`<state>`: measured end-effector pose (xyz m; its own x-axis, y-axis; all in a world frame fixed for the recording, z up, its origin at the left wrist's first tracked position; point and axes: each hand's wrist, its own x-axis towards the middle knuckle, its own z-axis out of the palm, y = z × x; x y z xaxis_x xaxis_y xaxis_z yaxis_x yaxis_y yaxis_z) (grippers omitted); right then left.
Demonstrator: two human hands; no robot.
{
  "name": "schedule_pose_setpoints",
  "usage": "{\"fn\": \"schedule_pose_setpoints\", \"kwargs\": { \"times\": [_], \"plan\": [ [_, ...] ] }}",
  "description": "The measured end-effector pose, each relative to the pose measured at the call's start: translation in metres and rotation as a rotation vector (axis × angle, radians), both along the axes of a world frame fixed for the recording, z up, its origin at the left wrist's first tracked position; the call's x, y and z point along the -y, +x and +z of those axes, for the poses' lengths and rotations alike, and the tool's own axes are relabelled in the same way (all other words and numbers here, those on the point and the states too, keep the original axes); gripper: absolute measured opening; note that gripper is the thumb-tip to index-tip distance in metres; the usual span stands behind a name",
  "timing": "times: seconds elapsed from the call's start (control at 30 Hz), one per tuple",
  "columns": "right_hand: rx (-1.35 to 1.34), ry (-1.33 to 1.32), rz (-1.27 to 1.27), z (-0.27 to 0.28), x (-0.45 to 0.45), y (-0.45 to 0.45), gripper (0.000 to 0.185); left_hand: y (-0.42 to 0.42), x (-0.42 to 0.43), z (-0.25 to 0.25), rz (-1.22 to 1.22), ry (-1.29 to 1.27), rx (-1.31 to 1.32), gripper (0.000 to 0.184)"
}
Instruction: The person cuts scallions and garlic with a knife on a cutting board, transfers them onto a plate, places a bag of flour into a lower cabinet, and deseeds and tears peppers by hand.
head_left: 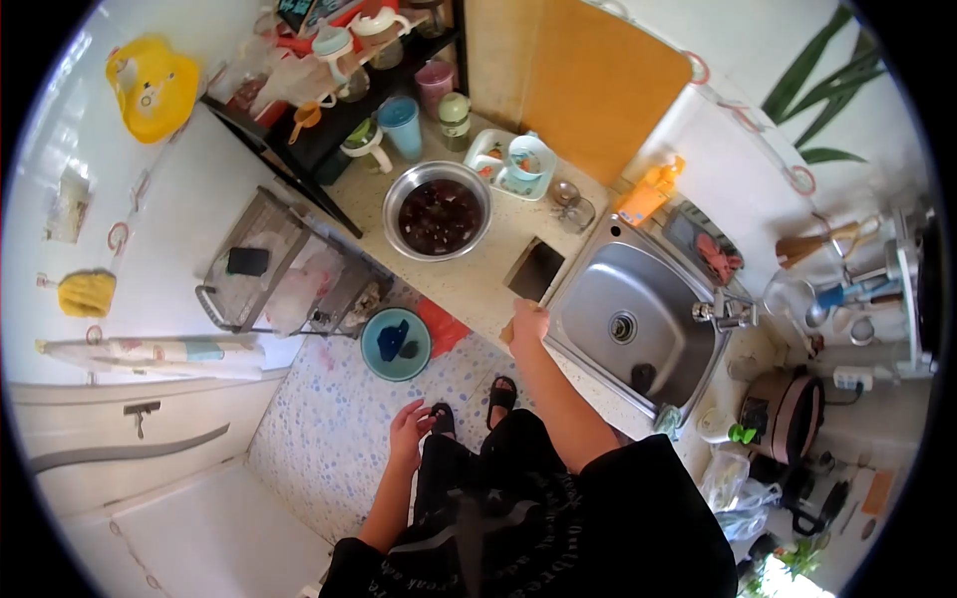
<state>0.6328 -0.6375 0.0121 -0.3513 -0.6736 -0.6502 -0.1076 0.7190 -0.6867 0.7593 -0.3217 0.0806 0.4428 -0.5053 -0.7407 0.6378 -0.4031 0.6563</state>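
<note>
My right hand [528, 324] is at the front edge of the counter [464, 289], just left of the sink. Its fingers are curled closed, and whatever they hold, if anything, is hidden. Beyond it is a dark rectangle [535, 269] in or on the countertop; I cannot tell whether it is an opening or a flat object. To the left stands a metal bowl [392, 219] with dark red contents in liquid. My left hand [408, 431] hangs low over the floor, fingers apart, holding nothing. The steel sink [598, 299] has a small dark object [643, 377] inside.
A teal basin [369, 364] with dark blue cloth-like contents sits on the floor beside a red bag [444, 329]. A grey rack [269, 289] is left. Behind the bowl are a blue cup [401, 125] and a white tray [538, 186]. A faucet [726, 314] borders the sink.
</note>
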Motion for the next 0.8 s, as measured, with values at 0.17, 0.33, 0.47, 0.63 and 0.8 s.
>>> {"fn": "schedule_pose_setpoints", "kwargs": {
  "times": [0.17,0.33,0.47,0.63,0.8],
  "plan": [
    [0.407,-0.055,-0.024,0.054,-0.054,-0.052,0.039,0.020,0.014,-0.004,-0.135,-0.034,-0.053,0.034],
    [0.590,-0.113,-0.032,0.140,-0.141,-0.100,0.039,0.047,0.020,-0.009,-0.345,-0.061,-0.067,0.035],
    [0.056,-0.300,0.118,0.123,-0.224,-0.138,0.041,0.070,0.015,-0.015,-0.546,-0.103,-0.067,0.034],
    [-0.845,-0.429,0.123,0.152,-0.319,-0.155,0.036,0.082,0.009,-0.019,-0.786,-0.069,-0.055,0.032],
    [-1.230,-0.447,0.102,0.169,-0.409,-0.185,0.036,0.056,0.004,-0.027,-1.059,-0.034,-0.014,0.030]
  ]
}}
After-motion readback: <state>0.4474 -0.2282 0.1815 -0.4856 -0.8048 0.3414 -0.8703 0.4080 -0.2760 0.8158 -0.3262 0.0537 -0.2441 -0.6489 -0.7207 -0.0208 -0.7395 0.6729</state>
